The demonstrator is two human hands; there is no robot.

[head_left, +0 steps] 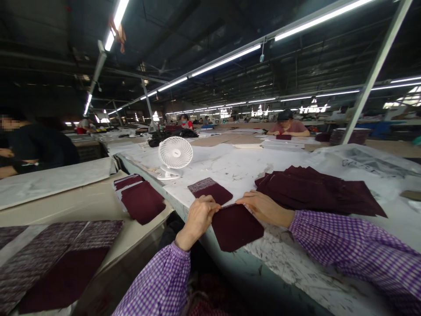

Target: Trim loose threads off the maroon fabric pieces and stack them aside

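Observation:
A maroon fabric piece (237, 228) with cut lower corners lies at the table's near edge, its lower part reaching over that edge. My left hand (199, 219) pinches its upper left corner between thumb and fingers. At the upper right corner, my right hand (265, 207) has its fingertips closed on the same top edge. Just beyond lies another maroon piece (215, 192) with a speckled grey band along its far side. A loose heap of maroon fabric pieces (309, 186) sits right of my right hand.
A white fan (175, 153) stands beyond the pieces. Left, a lower beige surface (95, 197) holds a maroon stack (142, 202) and speckled pieces (62, 245). Clear plastic (371, 156) lies at right. Co-workers sit left (36, 136) and across the table (289, 125).

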